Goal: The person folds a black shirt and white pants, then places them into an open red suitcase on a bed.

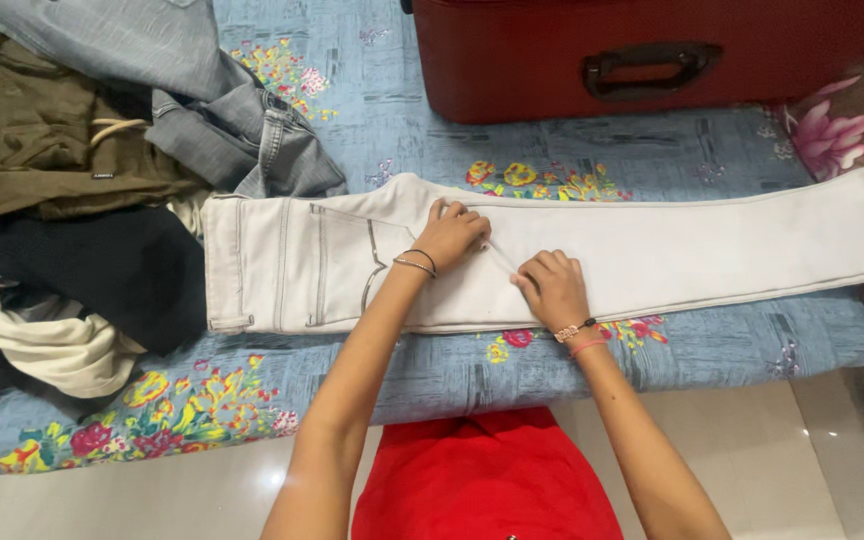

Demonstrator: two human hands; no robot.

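Bare arms, thin wrist bangles [415, 262], pink bracelets [580, 338], red garment [487, 478]

Bed with blue floral sheet [392, 120] | far: red hard suitcase [512, 50] | centre: folded pale white denim jeans [702, 250] | left: heap of clothes [62, 200]

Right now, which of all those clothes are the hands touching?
The white jeans, stretched flat across the bed. Both the left hand and right hand press on them; the other clothes sit heaped, untouched.

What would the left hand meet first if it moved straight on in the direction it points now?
Beyond the white jeans it rests on, the left hand points up the bed; it would probably meet the red suitcase first, though depth is unclear.
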